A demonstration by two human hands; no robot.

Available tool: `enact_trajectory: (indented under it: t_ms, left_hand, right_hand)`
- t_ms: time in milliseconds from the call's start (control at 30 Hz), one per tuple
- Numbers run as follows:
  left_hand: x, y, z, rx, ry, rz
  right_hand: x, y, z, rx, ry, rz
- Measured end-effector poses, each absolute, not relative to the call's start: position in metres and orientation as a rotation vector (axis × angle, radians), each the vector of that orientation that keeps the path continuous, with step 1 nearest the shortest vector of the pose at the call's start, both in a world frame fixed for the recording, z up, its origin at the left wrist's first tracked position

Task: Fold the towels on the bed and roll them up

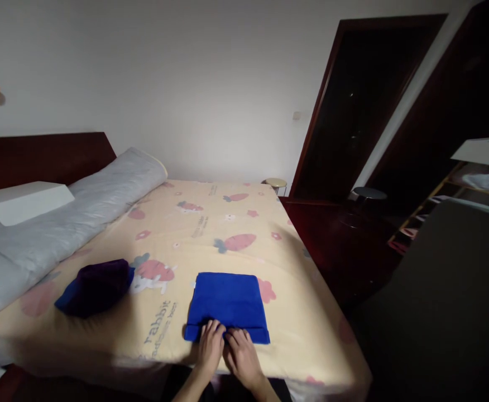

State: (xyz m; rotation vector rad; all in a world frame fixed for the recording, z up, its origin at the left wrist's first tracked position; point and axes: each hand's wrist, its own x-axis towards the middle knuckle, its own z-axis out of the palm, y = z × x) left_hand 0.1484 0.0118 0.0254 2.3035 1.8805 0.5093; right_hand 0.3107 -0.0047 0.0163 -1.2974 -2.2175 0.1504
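Observation:
A blue towel (pixel 228 296) lies flat on the bed as a neat rectangle, with a narrow strip folded over along its near edge. A small white tag shows at its left side near the far corner. Side by side at the middle of that strip, my left hand (pixel 211 343) and my right hand (pixel 241 352) have their fingers curled onto the fabric. Both are closed on the folded edge, with the thumbs partly hidden. To the left, a crumpled heap of dark purple and blue cloth (pixel 96 287) rests apart from the towel.
The bed (pixel 236 218) has a yellow sheet with carrot and rabbit prints. A long grey bolster (pixel 97 206) and a white box (pixel 29 201) lie by the headboard (pixel 39 156). Stools (pixel 370 193), a shelf rack (pixel 483 153) and a dark panel (pixel 441 301) stand at right.

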Motion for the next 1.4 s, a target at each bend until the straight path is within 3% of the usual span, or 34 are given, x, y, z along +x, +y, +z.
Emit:
enact_trajectory:
  t_ms: [267, 367, 567, 767, 1000, 1267, 1400]
  left_hand:
    - [0.071, 0.013, 0.013, 2.237, 1.979, 0.790]
    - [0.087, 0.012, 0.015, 2.185, 2.096, 0.784]
    - [0.130, 0.021, 0.025, 2.411, 1.613, 0.656]
    - [0.065, 0.025, 0.024, 2.214, 2.111, 0.683]
    - [0.137, 0.036, 0.011, 2.506, 1.665, 0.542]
    - [0.023, 0.048, 0.015, 2.312, 2.306, 0.486]
    - [0.078, 0.046, 0.016, 2.601, 1.821, 0.530]
  right_hand:
    - [0.372, -0.010, 0.008, -1.432, -2.123, 0.080]
    - [0.358, -0.005, 0.014, -1.487, -2.127, 0.085]
    - [0.319, 0.014, 0.018, -1.400, -2.330, 0.246]
    - [0.397, 0.012, 0.004, -1.748, -2.122, 0.068]
    - [0.321, 0.034, 0.030, -1.540, -2.329, 0.366]
    - [0.407, 0.045, 0.019, -1.975, -2.074, 0.240]
    - [0.351, 0.046, 0.034, -1.671, -2.253, 0.438]
